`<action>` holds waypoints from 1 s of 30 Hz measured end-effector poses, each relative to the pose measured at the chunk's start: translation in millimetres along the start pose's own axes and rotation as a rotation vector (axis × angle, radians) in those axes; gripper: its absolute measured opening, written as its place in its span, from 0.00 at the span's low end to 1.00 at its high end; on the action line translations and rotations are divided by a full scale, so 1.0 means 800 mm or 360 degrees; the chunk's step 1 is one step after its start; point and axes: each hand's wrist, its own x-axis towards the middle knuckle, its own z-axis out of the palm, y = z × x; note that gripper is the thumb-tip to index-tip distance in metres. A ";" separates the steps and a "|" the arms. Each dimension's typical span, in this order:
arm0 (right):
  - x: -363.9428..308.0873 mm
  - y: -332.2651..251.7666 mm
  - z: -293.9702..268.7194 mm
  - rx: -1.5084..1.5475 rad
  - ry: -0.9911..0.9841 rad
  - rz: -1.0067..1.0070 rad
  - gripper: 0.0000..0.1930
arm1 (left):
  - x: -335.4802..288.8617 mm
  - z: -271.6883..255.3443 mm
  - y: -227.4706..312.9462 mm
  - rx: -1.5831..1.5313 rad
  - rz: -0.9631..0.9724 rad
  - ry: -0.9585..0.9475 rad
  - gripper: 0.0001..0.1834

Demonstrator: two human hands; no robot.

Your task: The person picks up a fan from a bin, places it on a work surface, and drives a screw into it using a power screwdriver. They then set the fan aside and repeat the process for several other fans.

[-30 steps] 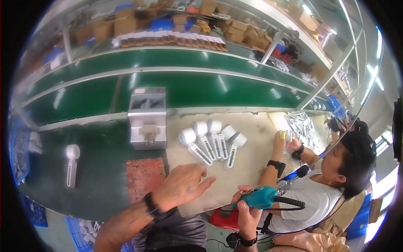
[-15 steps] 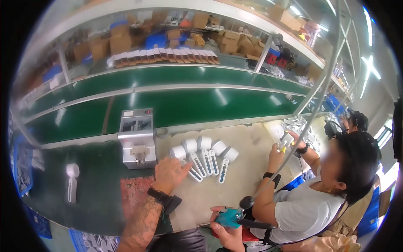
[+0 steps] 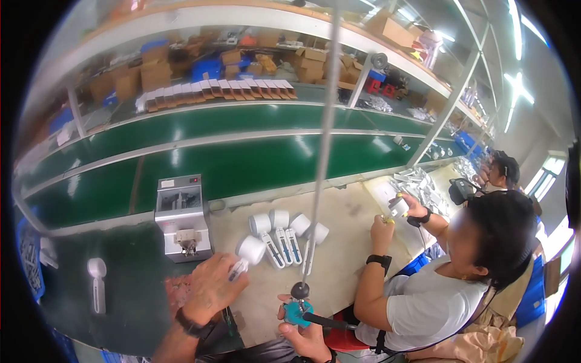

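Note:
My left hand (image 3: 213, 285) is closed around the handle of a white round-headed piece (image 3: 250, 249). It holds the piece just above the table, its head pointing away from me. Beyond it lies a row of similar white pieces (image 3: 279, 219), handles toward me, with dark strips along them. Near the table's front edge my right hand (image 3: 305, 340) grips a teal hand tool (image 3: 298, 313). A black ball and a long grey rod or cord (image 3: 324, 145) rise from the tool. Its working tip cannot be made out.
A silver machine (image 3: 183, 227) stands left of the row. Another white piece (image 3: 97, 284) lies on the green mat farther left. At right a co-worker (image 3: 442, 290) handles a white part. A green conveyor (image 3: 242, 163) runs behind the table, with cartons (image 3: 224, 89) lined up beyond.
My left hand has picked up the leftmost white piece of the row and drawn it toward me. The teal tool has moved left in view, and the head view has shifted.

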 end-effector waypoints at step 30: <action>0.097 -0.051 0.188 0.0419 -0.0093 -0.0287 0.39 | -0.094 -0.063 -0.126 -0.0199 0.0557 0.0015 0.17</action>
